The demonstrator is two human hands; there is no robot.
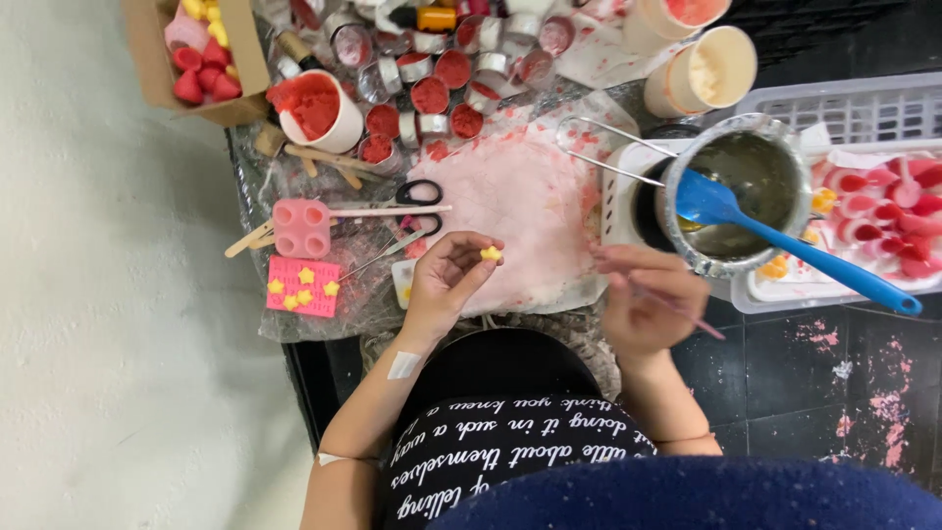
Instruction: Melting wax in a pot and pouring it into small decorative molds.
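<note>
my left hand [446, 280] is raised over the near edge of the surface [294, 324], its fingers [471, 250] pinched together on a small yellow star-shaped piece [491, 253]. my right hand [643, 299] is just beside it, fingers curled shut around a thin pink stick [687, 314] that juts out toward the right. both hands hover over a pale pink wax-stained sheet [510, 196]. to my left a pink mat [302, 287] carries 5 more yellow stars, with a pink silicone mould [300, 227] and black-handled scissors [417, 193] above it. to my right a metal pot [731, 191] holds a blue spatula [785, 240]. red-filled tealight cups [432, 93] crowd the far side.
</note>
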